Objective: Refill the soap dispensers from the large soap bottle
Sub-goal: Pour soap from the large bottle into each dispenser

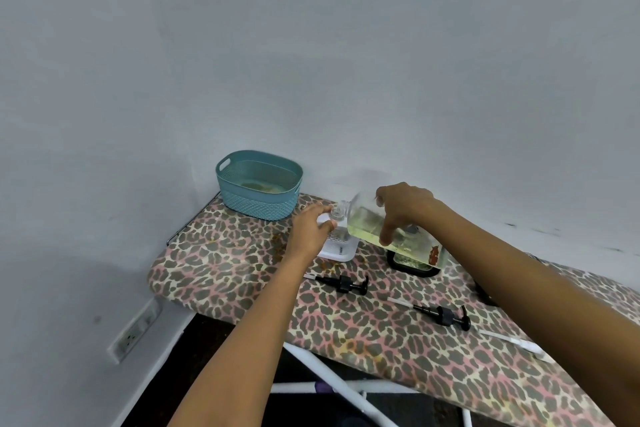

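Large soap bottle [369,224], centre frame above the ironing board [242,270], is being held tilted in the curled grip of the right hand [405,206], mouth meeting the dispenser [337,236] the left hand [308,232] is gripping; pouring likely needs steadier, further tipping.

Teal basket [259,196], leopard-print board cover [381,322], seemingly yellowish soap [370,230].

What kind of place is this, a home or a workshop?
Probably a room in a home: an ironing board with a leopard-print cover serves as the table, a teal basket stands on it, and a wall socket sits low on the left.
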